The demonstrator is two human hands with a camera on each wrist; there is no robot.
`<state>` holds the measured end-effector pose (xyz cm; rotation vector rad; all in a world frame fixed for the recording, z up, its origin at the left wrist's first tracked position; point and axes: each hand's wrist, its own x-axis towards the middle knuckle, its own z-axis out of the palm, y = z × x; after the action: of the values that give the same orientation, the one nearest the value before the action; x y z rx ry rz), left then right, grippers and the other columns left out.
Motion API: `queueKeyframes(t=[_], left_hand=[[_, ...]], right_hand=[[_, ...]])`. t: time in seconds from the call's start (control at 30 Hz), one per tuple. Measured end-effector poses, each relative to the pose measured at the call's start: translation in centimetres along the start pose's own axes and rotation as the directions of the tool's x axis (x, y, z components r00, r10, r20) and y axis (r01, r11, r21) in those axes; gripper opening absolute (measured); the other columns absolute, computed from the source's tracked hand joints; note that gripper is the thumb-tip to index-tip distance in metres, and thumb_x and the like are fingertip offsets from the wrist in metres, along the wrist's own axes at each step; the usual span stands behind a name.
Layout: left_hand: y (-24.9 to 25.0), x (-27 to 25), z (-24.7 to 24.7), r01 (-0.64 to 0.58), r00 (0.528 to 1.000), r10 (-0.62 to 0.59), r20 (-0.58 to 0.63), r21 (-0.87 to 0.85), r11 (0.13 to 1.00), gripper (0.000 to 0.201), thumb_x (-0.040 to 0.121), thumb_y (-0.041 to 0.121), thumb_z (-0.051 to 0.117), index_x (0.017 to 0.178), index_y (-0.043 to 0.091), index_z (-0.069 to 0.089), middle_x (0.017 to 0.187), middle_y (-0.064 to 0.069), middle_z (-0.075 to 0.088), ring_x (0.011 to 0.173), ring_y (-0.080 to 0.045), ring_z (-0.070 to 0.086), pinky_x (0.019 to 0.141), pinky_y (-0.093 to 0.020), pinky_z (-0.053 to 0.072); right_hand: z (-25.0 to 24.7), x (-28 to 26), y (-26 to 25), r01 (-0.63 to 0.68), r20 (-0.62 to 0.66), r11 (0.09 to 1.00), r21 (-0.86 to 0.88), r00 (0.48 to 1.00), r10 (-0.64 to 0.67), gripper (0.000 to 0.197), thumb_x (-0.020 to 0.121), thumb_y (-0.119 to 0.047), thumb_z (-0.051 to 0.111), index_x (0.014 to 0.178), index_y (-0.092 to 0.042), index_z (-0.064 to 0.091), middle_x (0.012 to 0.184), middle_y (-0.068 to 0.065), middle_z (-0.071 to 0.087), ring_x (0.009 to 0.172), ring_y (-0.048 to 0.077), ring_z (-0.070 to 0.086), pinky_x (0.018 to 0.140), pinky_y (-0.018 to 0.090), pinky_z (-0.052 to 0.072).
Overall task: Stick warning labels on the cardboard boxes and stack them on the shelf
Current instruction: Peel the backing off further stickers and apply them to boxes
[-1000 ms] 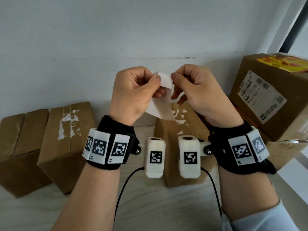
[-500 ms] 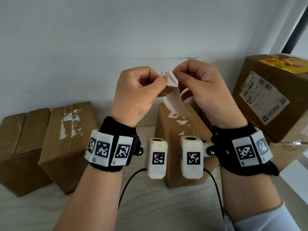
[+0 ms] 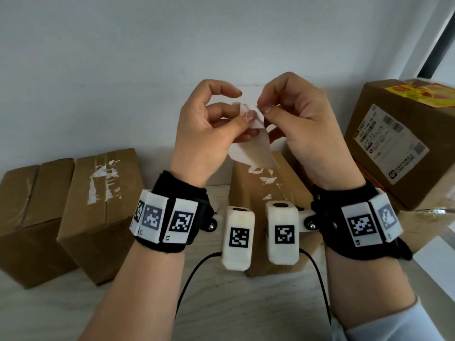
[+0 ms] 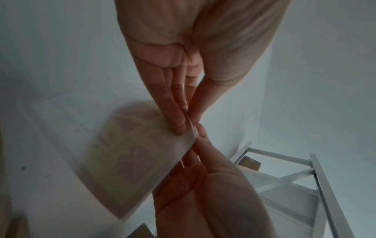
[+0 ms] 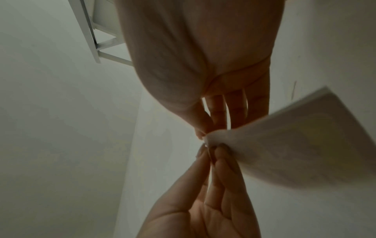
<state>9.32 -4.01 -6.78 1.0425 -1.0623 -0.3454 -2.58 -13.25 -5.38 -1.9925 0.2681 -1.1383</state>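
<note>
- Boxes (image 3: 103,212) stand shut along the surface's (image 3: 73,313) back edge.
- Left hand (image 3: 206,129) pinches the label (image 3: 251,148) corner.
- Right hand (image 3: 302,124) pinches the same corner, above the middle box (image 3: 256,193).

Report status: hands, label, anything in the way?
Left hand and right hand both pinch the label at one corner, mid-air. Not yet on a box. Nothing in the way.

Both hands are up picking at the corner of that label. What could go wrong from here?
The label hangs curled and loose below the pinch of the left hand and right hand; once peeled it could fold and stick to itself. The pinched corner is already creased and might tear. The box below carries torn tape scraps, so sticking there may wrinkle it.
</note>
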Motion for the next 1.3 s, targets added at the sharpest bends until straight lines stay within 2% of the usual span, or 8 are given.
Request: queueKeyframes(t=[0.23,0.4,0.53,0.63,0.73,0.97,1.2,1.3], left_hand=[[0.0,-0.1,0.1,-0.131,0.991,0.128,0.029,0.191,0.973,0.032,0.087,-0.001,0.067,0.111,0.01,0.049,0.079,-0.008,0.07,0.073,-0.023,0.074,0.069,-0.043,0.061],[-0.3,0.0,0.1,-0.156,0.987,0.147,0.057,0.215,0.964,0.034,0.087,-0.005,0.065,0.112,0.009,0.047,0.075,-0.003,0.066,0.07,-0.021,0.073,0.066,-0.034,0.059],[-0.2,0.1,-0.2,-0.155,0.986,0.139,0.096,0.199,0.968,0.033,0.087,-0.006,0.065,0.111,0.008,0.048,0.072,-0.007,0.064,0.07,-0.022,0.073,0.065,-0.031,0.058],[0.1,0.3,-0.7,-0.138,0.984,0.113,0.141,0.185,0.973,0.031,0.085,-0.005,0.068,0.105,0.011,0.05,0.063,0.002,0.062,0.067,-0.022,0.073,0.062,-0.028,0.057],[0.2,0.3,-1.1,-0.102,0.985,0.08,0.156,0.14,0.985,0.03,0.084,-0.006,0.069,0.1,0.012,0.05,0.061,-0.001,0.062,0.064,-0.02,0.072,0.061,-0.03,0.058],[0.2,0.4,-1.3,-0.033,0.989,0.022,0.145,0.074,0.997,0.028,0.082,-0.007,0.069,0.093,0.009,0.048,0.059,-0.001,0.062,0.059,-0.019,0.071,0.06,-0.029,0.058],[0.2,0.4,-1.2,-0.01,0.989,-0.003,0.147,0.089,0.996,0.032,0.082,-0.008,0.068,0.081,0.011,0.043,0.065,-0.011,0.06,0.058,-0.018,0.07,0.058,-0.028,0.059],[0.1,0.4,-1.3,0.0,0.99,-0.014,0.14,0.097,0.995,0.033,0.082,-0.009,0.068,0.077,0.01,0.042,0.064,-0.007,0.062,0.058,-0.017,0.07,0.058,-0.03,0.059]], right_hand=[[0.1,-0.1,-0.3,-0.122,0.01,0.987,0.105,0.993,0.121,0.026,0.104,-0.011,0.043,0.108,-0.003,0.067,0.082,0.007,0.065,0.073,0.015,0.067,0.058,0.03,0.053],[0.2,0.0,0.2,-0.13,0.002,0.991,0.023,0.991,0.13,0.019,0.096,-0.018,0.064,0.095,0.001,0.068,0.081,0.01,0.071,0.075,0.026,0.07,0.06,0.029,0.055],[0.0,0.0,0.4,-0.142,0.022,0.99,0.004,0.99,0.142,0.018,0.096,-0.018,0.063,0.093,-0.001,0.065,0.079,0.007,0.069,0.071,0.015,0.067,0.058,0.027,0.054],[-0.4,0.0,0.6,-0.138,0.046,0.99,-0.027,0.989,0.139,0.018,0.096,-0.019,0.064,0.093,-0.001,0.065,0.078,0.004,0.071,0.07,0.01,0.067,0.058,0.025,0.054],[-0.5,0.0,0.7,-0.152,0.066,0.988,-0.026,0.986,0.154,0.017,0.095,-0.019,0.063,0.093,-0.002,0.066,0.074,-0.002,0.069,0.067,0.005,0.067,0.056,0.02,0.054],[-0.7,0.1,0.9,-0.219,0.062,0.975,0.046,0.975,0.216,0.013,0.095,-0.017,0.063,0.087,-0.007,0.066,0.07,-0.006,0.071,0.07,0.009,0.07,0.055,0.021,0.054],[-1.1,0.1,0.9,-0.278,0.032,0.958,0.067,0.96,0.277,0.014,0.094,-0.019,0.064,0.092,-0.005,0.067,0.075,-0.003,0.072,0.071,0.009,0.07,0.053,0.02,0.053],[-1.1,0.1,0.9,-0.279,0.007,0.959,0.051,0.96,0.279,0.016,0.094,-0.019,0.065,0.093,-0.004,0.067,0.077,0.001,0.072,0.07,0.01,0.07,0.053,0.02,0.053]])
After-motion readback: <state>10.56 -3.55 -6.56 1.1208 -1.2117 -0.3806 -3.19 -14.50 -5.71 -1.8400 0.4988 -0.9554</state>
